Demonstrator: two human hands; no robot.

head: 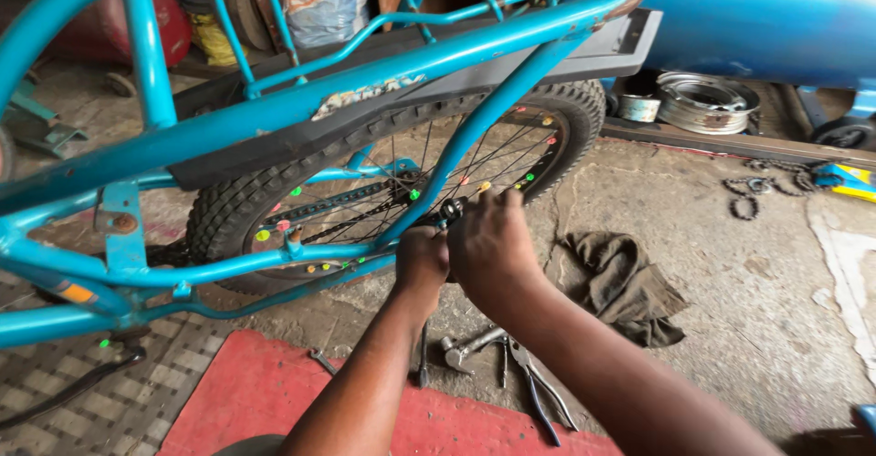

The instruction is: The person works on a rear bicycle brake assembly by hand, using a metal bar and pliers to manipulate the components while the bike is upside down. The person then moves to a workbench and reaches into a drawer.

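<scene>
A turquoise bicycle (274, 114) stands close in front of me, its rear wheel (401, 187) with a black knobby tyre and coloured beads on the spokes. Both hands work at the rear axle nut (450, 209) where the frame stays meet. My right hand (493, 246) is curled over the axle end, fingers closed around something small that I cannot make out. My left hand (422, 262) is closed just below and left of it, against the lower stay. What either hand grips is hidden by the fingers.
Pliers (538, 383), a wrench (470, 345) and other small tools lie on the concrete below my arms. A dark rag (625, 283) lies to the right. A red mat (265, 392) is near me. A chain (757, 187), a metal rim (707, 102) and a blue tank (776, 18) are behind.
</scene>
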